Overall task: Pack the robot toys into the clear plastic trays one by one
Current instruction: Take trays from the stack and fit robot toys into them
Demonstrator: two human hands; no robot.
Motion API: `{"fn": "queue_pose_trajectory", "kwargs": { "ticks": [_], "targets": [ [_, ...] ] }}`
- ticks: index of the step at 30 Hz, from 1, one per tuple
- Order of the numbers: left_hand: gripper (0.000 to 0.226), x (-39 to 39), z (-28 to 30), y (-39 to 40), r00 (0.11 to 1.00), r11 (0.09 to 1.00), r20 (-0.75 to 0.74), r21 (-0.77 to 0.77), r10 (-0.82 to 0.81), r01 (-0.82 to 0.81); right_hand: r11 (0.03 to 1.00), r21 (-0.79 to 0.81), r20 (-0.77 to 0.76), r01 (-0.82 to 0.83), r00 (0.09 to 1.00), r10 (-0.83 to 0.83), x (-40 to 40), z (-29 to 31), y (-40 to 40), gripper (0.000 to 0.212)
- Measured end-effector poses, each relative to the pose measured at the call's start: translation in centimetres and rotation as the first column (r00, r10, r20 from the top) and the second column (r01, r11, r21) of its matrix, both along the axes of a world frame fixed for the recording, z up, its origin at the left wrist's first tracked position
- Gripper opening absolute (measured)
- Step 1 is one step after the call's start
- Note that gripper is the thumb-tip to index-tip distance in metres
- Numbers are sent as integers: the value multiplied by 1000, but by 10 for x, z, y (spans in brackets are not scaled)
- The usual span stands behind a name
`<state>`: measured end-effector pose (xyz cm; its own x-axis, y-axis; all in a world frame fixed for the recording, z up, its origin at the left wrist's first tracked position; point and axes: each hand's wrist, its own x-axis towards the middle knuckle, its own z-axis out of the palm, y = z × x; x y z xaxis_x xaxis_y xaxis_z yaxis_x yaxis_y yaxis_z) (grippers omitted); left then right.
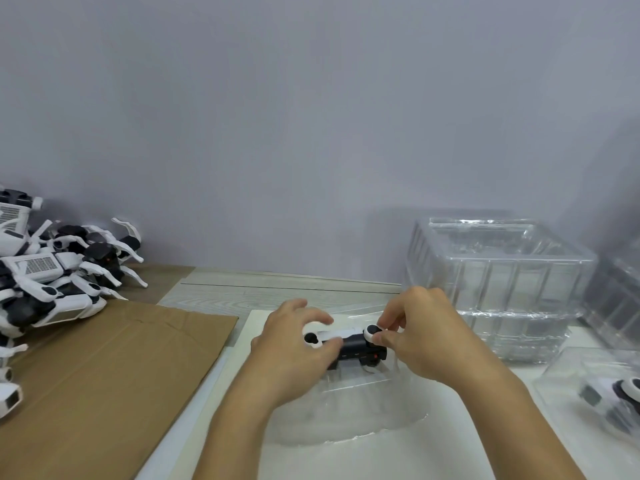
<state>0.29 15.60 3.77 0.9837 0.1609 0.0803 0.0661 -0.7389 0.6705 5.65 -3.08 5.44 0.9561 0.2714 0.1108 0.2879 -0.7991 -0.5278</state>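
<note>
A black and white robot toy [349, 345] lies on its side over a clear plastic tray [346, 417] in the middle of the white board. My left hand [294, 355] grips the toy's left half, fingers curled over its white leg joint. My right hand [419, 337] pinches the round white and black joint at the toy's right end. A heap of several more robot toys [52, 271] is piled at the far left. At the right edge another robot toy [609, 396] sits inside a clear tray [568, 372].
A tall stack of empty clear trays [502, 282] stands at the back right, with more trays [620, 299] beside it. Flat brown cardboard [104, 375] covers the table's left side. The white board [381, 459] reaches the near edge. A grey wall rises behind.
</note>
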Motion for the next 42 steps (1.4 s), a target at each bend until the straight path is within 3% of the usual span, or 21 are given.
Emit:
{"fn": "queue_pose_trajectory", "kwargs": {
  "ticks": [4, 9, 14, 19, 22, 26, 36, 39, 42],
  "targets": [
    [31, -8, 3, 20, 1000, 978, 24, -206, -18, 23, 1000, 5, 3, -7, 1000, 7, 1, -1, -1, 17],
    [47, -8, -4, 20, 993, 962, -117, -275, -27, -7, 1000, 14, 2, -3, 1000, 3, 1, -1, 0, 20],
    [33, -6, -8, 18, 993, 961, -121, -276, -1, -33, 1000, 10, 5, 4, 1000, -4, 1, 0, 1, 18],
    [11, -3, -11, 23, 996, 844, -63, -528, 65, -88, 1000, -11, 3, 5, 1000, -5, 2, 0, 1, 14],
    [29, 2, -17, 22, 989, 772, -27, -623, 142, -128, 1000, -14, 12, 3, 1000, -2, 2, 0, 0, 14],
    [45, 6, -27, 21, 982, 746, -65, -641, 178, -178, 1000, -1, 55, -23, 998, 23, 3, -3, 1, 19],
    [28, 8, -32, 18, 972, 774, -6, -604, 237, -192, 995, 40, 128, -96, 988, 90, 1, -11, 9, 23],
    [19, 9, -28, 16, 962, 747, 83, -649, 259, -145, 977, 122, 137, -175, 978, 158, -4, -11, 13, 40],
    [21, 9, -25, 17, 946, 766, 193, -638, 260, -80, 969, 57, 176, -242, 957, 229, -7, -12, 19, 63]
  ]
}}
